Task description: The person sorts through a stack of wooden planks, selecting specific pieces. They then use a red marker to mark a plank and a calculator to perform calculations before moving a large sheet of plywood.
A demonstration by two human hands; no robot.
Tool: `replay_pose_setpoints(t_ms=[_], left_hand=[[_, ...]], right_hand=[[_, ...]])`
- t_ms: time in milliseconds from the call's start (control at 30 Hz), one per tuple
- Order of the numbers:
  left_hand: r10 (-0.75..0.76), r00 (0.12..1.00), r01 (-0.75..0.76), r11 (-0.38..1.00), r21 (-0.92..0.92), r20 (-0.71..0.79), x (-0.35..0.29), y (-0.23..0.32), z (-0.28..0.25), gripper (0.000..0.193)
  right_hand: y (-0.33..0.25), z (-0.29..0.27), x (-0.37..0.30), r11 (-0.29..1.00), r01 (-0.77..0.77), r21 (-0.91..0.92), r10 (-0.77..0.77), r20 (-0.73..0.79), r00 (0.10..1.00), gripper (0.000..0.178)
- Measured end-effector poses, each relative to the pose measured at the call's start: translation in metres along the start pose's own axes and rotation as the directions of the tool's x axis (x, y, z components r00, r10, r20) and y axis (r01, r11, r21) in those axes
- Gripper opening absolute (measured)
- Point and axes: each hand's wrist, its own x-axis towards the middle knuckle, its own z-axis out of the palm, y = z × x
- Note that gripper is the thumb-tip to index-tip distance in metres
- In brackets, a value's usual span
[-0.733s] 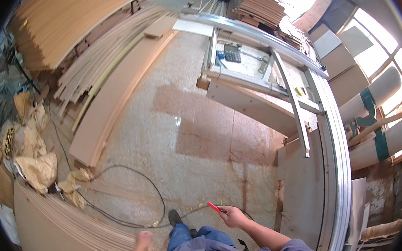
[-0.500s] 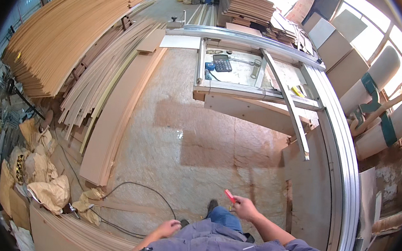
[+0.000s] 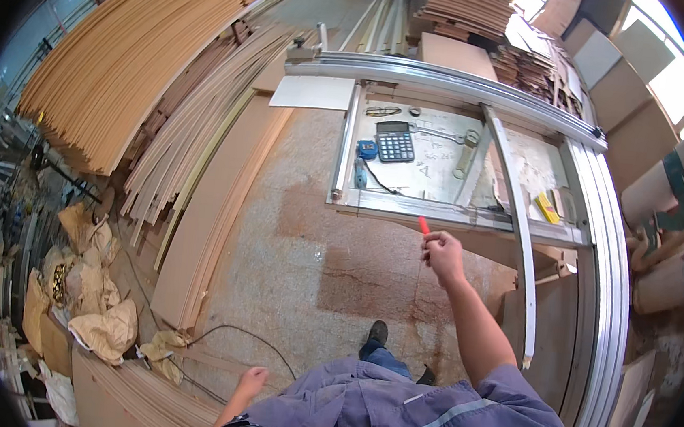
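Observation:
My right hand [image 3: 442, 256] is closed around a slim red object [image 3: 424, 225], whose exact kind I cannot make out. Its tip points up toward the near rail of a metal frame [image 3: 440, 211]. On the white board [image 3: 430, 185] inside the frame lie a black calculator [image 3: 395, 142], a blue tape measure [image 3: 367, 149], a blue-handled tool [image 3: 360, 174] and a long wrench [image 3: 442, 134]. A yellow object [image 3: 547, 207] rests farther right. Low beside my body hangs my left hand [image 3: 252, 381], its fingers loosely curled and nothing visible in them.
A metal bar [image 3: 519, 229] slants across the frame and juts toward me. Long board strips [image 3: 211, 226] and a tall panel stack [image 3: 128, 56] line the left. A black cable [image 3: 254, 334] crosses the floor near crumpled brown paper [image 3: 104, 327]. Large rolls [image 3: 661, 189] stand right.
My right hand has reached forward with the red object, up to the frame's near rail. The frame and its tools appear closer. My left hand stays low at my side, slightly farther left.

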Motion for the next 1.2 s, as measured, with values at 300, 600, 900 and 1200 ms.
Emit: replay_pose_setpoints(t_ms=[300, 600, 900, 1200], left_hand=[[-0.062, 0.995, 0.041, 0.968, 0.249, 0.075, -0.032, 0.029, -0.011, 0.032], [0.346, 0.923, -0.328, 0.478, 0.815, 0.169, 0.104, -0.027, -0.165, 0.025], [0.21, 0.977, -0.212, 0.976, -0.057, -0.033, 0.133, 0.214, -0.06, 0.026], [0.128, 0.98, -0.084, 0.961, 0.264, -0.153, 0.154, 0.064, -0.051, 0.032]], right_hand=[[-0.03, 0.033, 0.126, 0.945, 0.073, -0.318, -0.063, 0.042, 0.997, 0.047], [-0.02, 0.055, 0.111, 0.882, 0.278, -0.381, -0.281, 0.05, 0.958, 0.048], [0.02, -0.073, 0.0, 0.827, 0.024, -0.561, -0.181, -0.227, 0.957, 0.039], [0.048, -0.209, -0.003, 0.403, -0.289, -0.868, -0.178, -0.384, 0.906, 0.075]])
